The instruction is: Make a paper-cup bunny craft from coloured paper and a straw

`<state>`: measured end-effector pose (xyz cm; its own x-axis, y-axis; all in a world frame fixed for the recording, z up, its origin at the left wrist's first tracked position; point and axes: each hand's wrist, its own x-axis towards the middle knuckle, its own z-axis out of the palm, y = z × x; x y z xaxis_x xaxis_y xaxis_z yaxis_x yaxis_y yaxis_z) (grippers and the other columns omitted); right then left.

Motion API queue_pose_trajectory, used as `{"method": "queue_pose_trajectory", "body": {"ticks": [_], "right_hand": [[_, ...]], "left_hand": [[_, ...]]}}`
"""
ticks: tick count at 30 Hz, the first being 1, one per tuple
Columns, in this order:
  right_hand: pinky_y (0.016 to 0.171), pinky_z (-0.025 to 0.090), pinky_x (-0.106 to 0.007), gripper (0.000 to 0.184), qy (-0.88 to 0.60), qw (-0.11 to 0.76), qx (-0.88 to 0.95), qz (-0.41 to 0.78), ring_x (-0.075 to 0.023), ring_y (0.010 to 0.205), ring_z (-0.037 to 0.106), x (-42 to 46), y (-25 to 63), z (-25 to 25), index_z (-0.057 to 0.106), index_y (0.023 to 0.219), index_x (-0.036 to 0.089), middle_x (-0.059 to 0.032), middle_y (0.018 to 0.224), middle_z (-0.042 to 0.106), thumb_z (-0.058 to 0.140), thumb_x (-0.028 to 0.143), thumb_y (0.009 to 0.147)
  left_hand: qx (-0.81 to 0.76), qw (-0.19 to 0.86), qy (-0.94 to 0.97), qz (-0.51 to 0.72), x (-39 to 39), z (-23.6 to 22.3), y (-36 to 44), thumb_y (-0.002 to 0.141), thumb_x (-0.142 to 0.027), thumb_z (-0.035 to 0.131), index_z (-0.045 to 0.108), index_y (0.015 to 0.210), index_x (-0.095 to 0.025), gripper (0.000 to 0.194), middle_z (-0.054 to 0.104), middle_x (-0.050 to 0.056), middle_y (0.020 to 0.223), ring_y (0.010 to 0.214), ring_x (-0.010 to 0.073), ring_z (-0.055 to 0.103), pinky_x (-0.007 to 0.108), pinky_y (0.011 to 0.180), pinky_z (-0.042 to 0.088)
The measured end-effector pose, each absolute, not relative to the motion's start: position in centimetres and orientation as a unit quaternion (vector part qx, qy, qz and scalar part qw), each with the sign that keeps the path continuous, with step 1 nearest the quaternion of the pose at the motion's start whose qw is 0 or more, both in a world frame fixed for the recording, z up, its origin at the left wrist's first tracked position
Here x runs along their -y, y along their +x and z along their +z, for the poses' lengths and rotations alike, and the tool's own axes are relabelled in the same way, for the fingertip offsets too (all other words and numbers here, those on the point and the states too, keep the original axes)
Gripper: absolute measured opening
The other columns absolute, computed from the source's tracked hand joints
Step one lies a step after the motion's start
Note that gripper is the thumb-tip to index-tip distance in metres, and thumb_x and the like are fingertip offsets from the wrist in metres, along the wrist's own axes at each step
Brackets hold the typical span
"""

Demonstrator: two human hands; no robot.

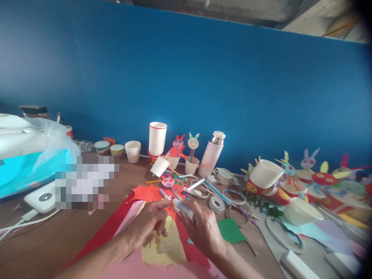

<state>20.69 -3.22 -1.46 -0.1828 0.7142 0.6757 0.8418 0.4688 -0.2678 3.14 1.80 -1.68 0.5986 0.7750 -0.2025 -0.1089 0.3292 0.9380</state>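
Observation:
My right hand (203,223) is wrapped round a glue stick (186,211), a whitish tube with printing, its white end pointing left. My left hand (152,221) is just left of it, its index finger reaching to the tube's end and the other fingers curled in. Whatever lies between the left fingertips is too small to make out. Beneath both hands are a torn yellow sheet (165,250), red paper (100,228) and pink paper (124,267). Right behind the hands lie orange paper scraps (142,193) and a paper face cutout (167,182).
Along the blue wall stand stacked paper cups (157,139), rabbit figures in cups (193,142) and a pale pink thermos (212,155). Tape (216,204), a green sheet (231,230) and several paper figures are right. A white power device (43,197) with cables lies left.

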Motion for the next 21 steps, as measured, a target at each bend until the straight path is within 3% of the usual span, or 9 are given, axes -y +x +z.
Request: {"method": "queue_pose_trajectory", "body": {"ticks": [10, 17, 21], "right_hand": [[0.057, 0.046, -0.023, 0.018, -0.512, 0.385, 0.765, -0.069, -0.0149, 0.061, 0.064, 3.33, 20.58, -1.33, 0.055, 0.099, 0.016, -0.0039, 0.073, 0.067, 0.05, 0.024, 0.083], [0.057, 0.044, -0.023, 0.02, -0.515, 0.378, 0.768, -0.042, -0.0154, 0.061, 0.062, 3.57, 20.51, -1.22, 0.054, 0.1, 0.017, -0.0046, 0.074, 0.067, 0.05, 0.024, 0.082], [0.056, 0.043, -0.022, 0.019, -0.515, 0.375, 0.769, -0.044, -0.0148, 0.059, 0.061, 3.63, 20.4, -1.06, 0.055, 0.099, 0.017, -0.0043, 0.072, 0.066, 0.05, 0.023, 0.082]], "left_hand": [[-0.372, 0.702, 0.541, 0.277, -1.84, -2.18, 2.88, 0.066, -0.014, 0.045, 0.047, 0.123, -0.007, 0.058, 0.045, -0.008, 0.034, 0.041, 0.0116, 0.053, 0.021, 0.05, 0.045], [-0.38, 0.713, 0.537, 0.243, -1.82, -2.1, 2.66, 0.067, -0.018, 0.045, 0.038, 0.13, -0.01, 0.064, 0.049, -0.005, 0.038, 0.05, 0.0169, 0.06, 0.013, 0.027, 0.025], [-0.36, 0.719, 0.535, 0.258, -1.61, -1.7, 2.82, 0.066, -0.013, 0.043, 0.045, 0.126, -0.012, 0.06, 0.047, -0.006, 0.036, 0.043, 0.012, 0.054, 0.016, 0.04, 0.041]]}}
